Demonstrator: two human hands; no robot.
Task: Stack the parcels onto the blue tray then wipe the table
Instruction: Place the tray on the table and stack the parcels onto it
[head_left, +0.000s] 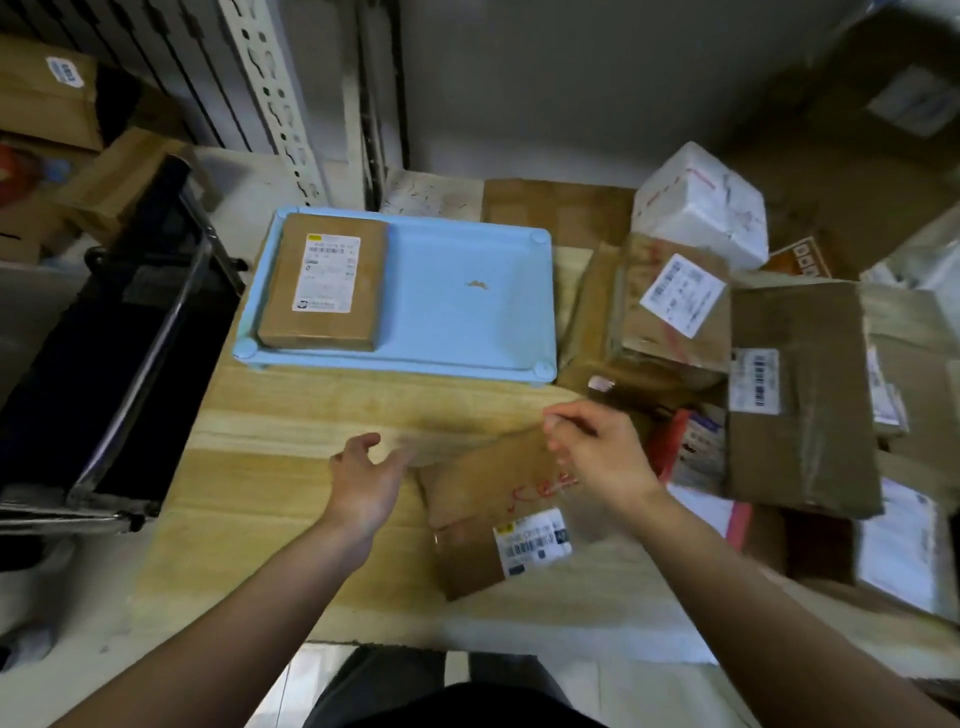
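Parcels, counted L to R: 1 tray parcel (322, 283), 1 loose parcel (483, 514), 5+ in heap (675, 317) at 3 o'clock. 1 blue tray (467, 332), and the tray parcel sits at its 9 o'clock end, long axis 12–6.

Left hand (363, 478) open, fingers loosely curled, holds nothing, just beside loose parcel's 9 o'clock edge.

Loose parcel flat on table (291, 405), long axis approx 12–6, skewed a little. Tray lies at 11–12 o'clock from it.

Right hand (597, 457) over its 1 o'clock corner, the nearer hand. Fingers curled but blurred, can't tell if gripping.

Next move, prob.: lift fwd-left onto tray.
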